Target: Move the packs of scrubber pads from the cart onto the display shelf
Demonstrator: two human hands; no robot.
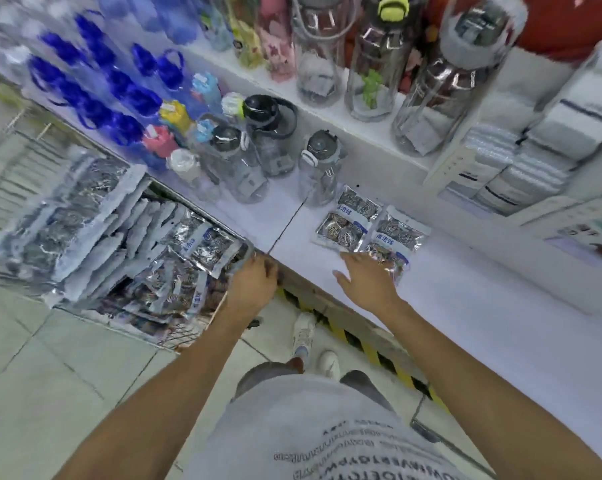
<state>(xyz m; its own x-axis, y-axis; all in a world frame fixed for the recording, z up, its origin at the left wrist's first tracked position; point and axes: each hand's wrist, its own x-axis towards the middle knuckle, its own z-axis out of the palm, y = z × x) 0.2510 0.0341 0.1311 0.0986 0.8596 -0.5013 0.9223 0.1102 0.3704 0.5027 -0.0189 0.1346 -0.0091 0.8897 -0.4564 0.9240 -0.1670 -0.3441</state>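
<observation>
Two bare forearms reach out over a grey printed shirt, with white shoes on the tiled floor below. Left hand (254, 282) has its fingers curled round the near corner rim of the cart (247, 249), holding no pack. Right hand (365, 278) is spread flat with straight fingers over the white display shelf (465, 289), its fingertips touching or just above the near edge of one pack; the blur does not let me say which.

Two packs of scrubber pads (348, 223) lie flat side by side on the shelf just beyond the right hand, the right-hand one partly under its fingers. Beyond them stand clear water bottles (318, 168), and stacked cloths (521, 161) sit further to that hand's right. To the left of the left hand, the cart is piled with many more packs (202, 242), heaped loosely and overlapping, the nearest one just beside its knuckles.

Most of the job looks undone, judging by the heap against the two laid out. These packs should be light, since they hold coiled wire scourers in thin film. I expect the film to be slippery and to crinkle, and the contents to be springy rather than fragile. A pinch on the flat sealed header strip, or a grasp across the narrow width, ought to hold well; several could likely be gathered at once, though a loose stack may slide apart.
</observation>
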